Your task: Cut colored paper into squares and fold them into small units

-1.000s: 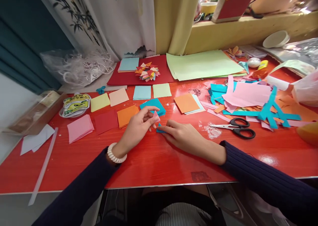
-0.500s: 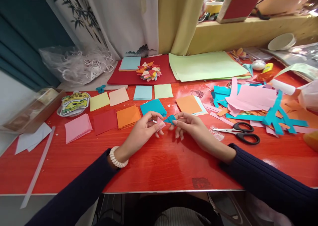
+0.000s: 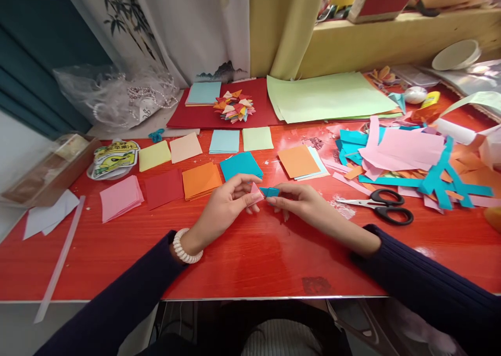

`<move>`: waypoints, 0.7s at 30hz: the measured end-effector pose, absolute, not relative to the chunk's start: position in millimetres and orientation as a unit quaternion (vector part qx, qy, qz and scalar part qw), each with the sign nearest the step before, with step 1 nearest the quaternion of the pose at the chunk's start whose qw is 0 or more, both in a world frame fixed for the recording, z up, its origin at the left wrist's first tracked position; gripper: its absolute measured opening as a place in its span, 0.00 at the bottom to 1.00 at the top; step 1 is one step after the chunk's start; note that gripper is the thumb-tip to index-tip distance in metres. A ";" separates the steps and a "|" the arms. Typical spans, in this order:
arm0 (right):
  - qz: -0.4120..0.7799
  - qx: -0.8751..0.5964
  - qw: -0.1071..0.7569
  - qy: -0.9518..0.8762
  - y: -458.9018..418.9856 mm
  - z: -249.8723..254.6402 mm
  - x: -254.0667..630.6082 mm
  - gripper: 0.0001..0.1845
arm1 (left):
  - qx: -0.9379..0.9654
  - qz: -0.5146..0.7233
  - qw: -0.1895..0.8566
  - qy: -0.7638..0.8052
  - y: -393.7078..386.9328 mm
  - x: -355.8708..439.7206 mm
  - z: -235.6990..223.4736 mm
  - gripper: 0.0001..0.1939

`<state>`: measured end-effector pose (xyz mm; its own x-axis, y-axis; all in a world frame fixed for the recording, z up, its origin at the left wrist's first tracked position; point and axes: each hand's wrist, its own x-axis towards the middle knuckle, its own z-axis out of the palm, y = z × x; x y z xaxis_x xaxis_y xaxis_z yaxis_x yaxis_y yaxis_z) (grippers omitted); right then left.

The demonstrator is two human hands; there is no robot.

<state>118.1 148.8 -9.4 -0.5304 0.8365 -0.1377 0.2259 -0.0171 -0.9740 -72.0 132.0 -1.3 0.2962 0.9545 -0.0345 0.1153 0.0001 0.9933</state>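
My left hand [image 3: 230,202] pinches a small folded pink paper piece [image 3: 256,192] between thumb and fingers. In my right hand [image 3: 299,199] is a small folded blue paper piece [image 3: 270,191], held at its right end. The two pieces meet or nearly meet above the table; whether one is tucked into the other I cannot tell. Just behind my left hand lies a stack of blue paper squares [image 3: 241,166], with orange squares [image 3: 201,180] to its left. A ring of folded multicoloured paper [image 3: 234,106] rests on a red sheet farther back.
Black-handled scissors [image 3: 385,206] lie right of my right hand, before a heap of pink and blue paper scraps [image 3: 403,150]. Pink squares [image 3: 121,198] and red squares [image 3: 164,191] are at left. Large pale green sheets [image 3: 329,97] lie at the back. A ruler-like strip [image 3: 62,257] crosses the left table edge.
My hands have come closer together, bringing the blue piece up to the pink one. The view has shifted slightly. Both hands keep their pinch.
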 end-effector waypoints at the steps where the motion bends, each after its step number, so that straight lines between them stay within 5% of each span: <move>1: 0.587 -0.409 0.267 -0.646 149.1 -10.3 118.8 0.11 | 0.593 0.384 0.539 0.458 132.0 -72.5 -1.0 0.14; 4: 0.555 -0.414 0.273 -0.668 149.5 -13.1 121.6 0.16 | 0.616 0.361 0.510 0.480 132.0 -73.7 0.3 0.14; 8: 0.511 -0.424 0.223 -0.713 147.4 -12.7 122.9 0.10 | 0.627 0.350 0.512 0.471 131.2 -71.8 1.9 0.12; 12: 0.604 -0.413 0.197 -0.652 143.9 -8.7 118.9 0.11 | 0.602 0.366 0.568 0.425 128.1 -67.1 2.9 0.08; 21: 0.749 -0.366 0.306 -0.461 137.5 -7.8 110.2 0.08 | 0.624 0.369 0.496 0.477 119.9 -63.8 1.1 0.09</move>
